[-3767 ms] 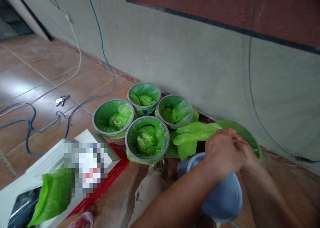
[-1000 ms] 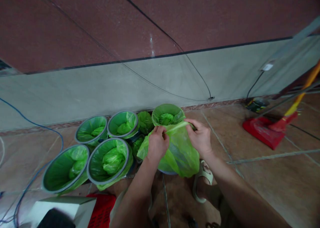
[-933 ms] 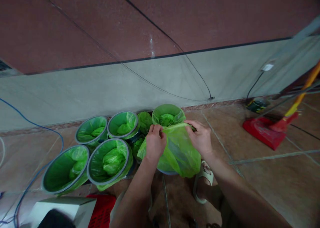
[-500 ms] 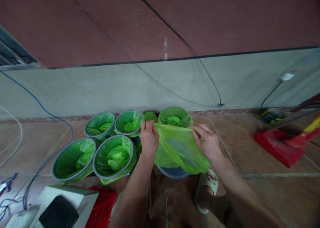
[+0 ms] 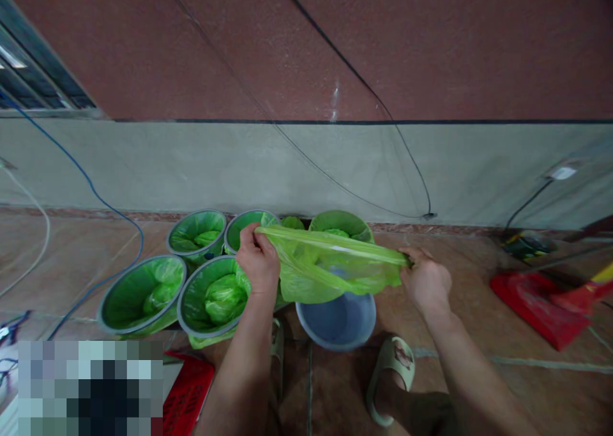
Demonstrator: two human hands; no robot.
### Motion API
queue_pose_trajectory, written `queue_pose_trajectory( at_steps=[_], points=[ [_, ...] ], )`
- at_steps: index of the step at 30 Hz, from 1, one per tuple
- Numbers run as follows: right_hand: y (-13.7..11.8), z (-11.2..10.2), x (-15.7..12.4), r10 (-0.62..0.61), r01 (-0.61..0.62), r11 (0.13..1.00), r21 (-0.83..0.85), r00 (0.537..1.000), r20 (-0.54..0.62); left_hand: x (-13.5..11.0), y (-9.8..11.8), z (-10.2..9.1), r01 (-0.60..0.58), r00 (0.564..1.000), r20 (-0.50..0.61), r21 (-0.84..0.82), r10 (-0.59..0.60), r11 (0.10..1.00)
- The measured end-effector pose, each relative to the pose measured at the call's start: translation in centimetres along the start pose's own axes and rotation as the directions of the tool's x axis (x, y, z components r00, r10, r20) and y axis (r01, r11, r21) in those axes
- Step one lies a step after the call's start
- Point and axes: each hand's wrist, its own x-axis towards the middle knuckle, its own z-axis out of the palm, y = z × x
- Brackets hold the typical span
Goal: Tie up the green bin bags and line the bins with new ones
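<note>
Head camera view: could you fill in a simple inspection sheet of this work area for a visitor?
Surface: brown tiled floor, lighter joints between tiles.
Job's things: green bag stretched above a blue bucket; whether they touch is unclear. Four grey-rimmed buckets with green liners stand to the left.
Clutter: red dustpan at right, dark can behind it. The lower left corner is pixelated, so its contents cannot be told.
Hands: left hand and right hand each grip an end of the bag.
Cables: blue cable and white cable at left; dark wire down the wall.
Surroundings: wall, red above and grey below; barred window at upper left.
</note>
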Motion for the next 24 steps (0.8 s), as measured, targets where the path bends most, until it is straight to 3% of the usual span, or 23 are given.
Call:
queue_pose_trajectory(
  at_steps=[4,7,12,14,16,17,18,19,20,21,22,23,24],
  points=[
    [1.8,-0.2,0.7,0.109,-0.107,0.993,0.044,0.993,-0.052,1.3,-1.0,-0.2,0.109,0.991,-0.065,-0.070,-0.113,0.992],
    [3.7,0.8,1.5,0.267,-0.238,0.930,0.280,0.961,-0.069,2.0,-2.0,-0.1,0.171,0.978,-0.097,-0.113,-0.182,0.979],
    [4.9,2.9,2.3,0.538,-0.386,0.544,0.745,0.842,0.043,2.3,-3.2,0.6,0.309,0.951,0.030,-0.155,-0.308,0.938],
    [3.9,1.8,2.3,0.560,-0.352,0.455,0.818,0.827,0.045,2.3,-2.8,0.5,0.343,0.939,0.056,-0.186,-0.339,0.921],
    [2.3,-0.7,2.2,0.514,-0.196,0.529,0.826,0.848,-0.129,2.4,-1.9,0.0,0.248,0.965,-0.027,-0.233,-0.261,0.940],
    [1.4,-2.3,2.2,0.466,-0.068,0.624,0.778,0.832,-0.301,2.4,-1.3,-0.3,0.161,0.976,-0.102,-0.251,-0.192,0.955],
    [0.5,-3.8,2.1,0.372,0.074,0.748,0.660,0.777,-0.509,2.5,-0.8,-0.6,0.074,0.974,-0.190,-0.254,-0.125,0.964],
    [-0.3,-5.1,2.0,0.281,0.187,0.836,0.515,0.661,-0.696,2.5,-0.5,-0.8,0.016,0.958,-0.273,-0.243,-0.084,0.970],
    [-1.0,-6.1,1.9,0.211,0.262,0.880,0.396,0.532,-0.820,2.4,-0.3,-0.9,-0.005,0.944,-0.323,-0.214,-0.066,0.977],
    [-1.4,-6.5,1.5,0.144,0.298,0.902,0.312,0.473,-0.869,2.3,-0.4,-0.9,0.012,0.946,-0.316,-0.163,-0.064,0.986],
    [-1.5,-6.3,1.0,0.093,0.306,0.907,0.290,0.526,-0.845,2.0,-0.7,-0.8,0.050,0.968,-0.242,-0.087,-0.069,0.995],
    [-1.4,-5.7,0.3,0.043,0.287,0.900,0.329,0.691,-0.721,1.8,-1.1,-0.7,0.082,0.992,-0.092,0.019,-0.080,0.996],
    [-1.1,-4.7,-0.6,-0.051,0.236,0.892,0.385,0.900,-0.433,1.5,-1.6,-0.5,0.084,0.986,0.129,0.149,-0.104,0.985]
  ],
)
